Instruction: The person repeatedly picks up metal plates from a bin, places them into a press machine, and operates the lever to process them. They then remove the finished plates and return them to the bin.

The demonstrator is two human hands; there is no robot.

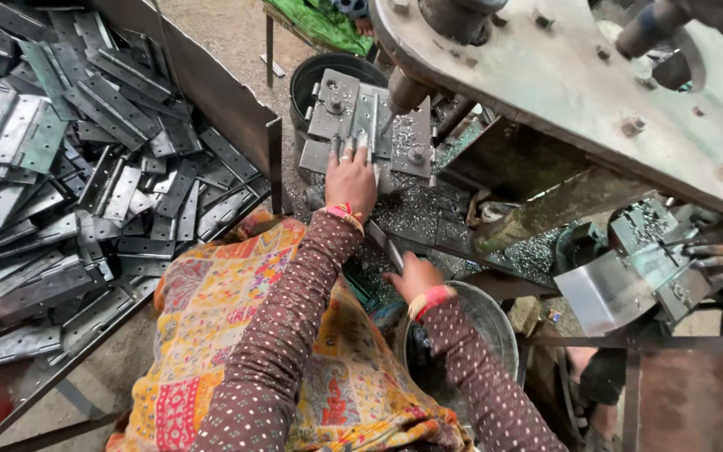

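My left hand (350, 178) reaches forward and presses its fingers on a narrow grey metal hinge plate (367, 117). The plate lies upright on the die block (332, 109) of a punch press, just under the round punch (405, 90). My right hand (410, 274) is lower and nearer to me. It rests on the press bed ledge (428, 222), which is strewn with metal chips, and I see nothing in it. Both arms wear brown dotted sleeves with red bangles at the wrists.
A big heap of grey hinge plates (69, 167) fills an angle-iron bin at the left. A metal bucket (487, 322) stands below my right hand and a black tub (315, 71) behind the die. At the right, another person's gloved hand (717, 255) works at a second press.
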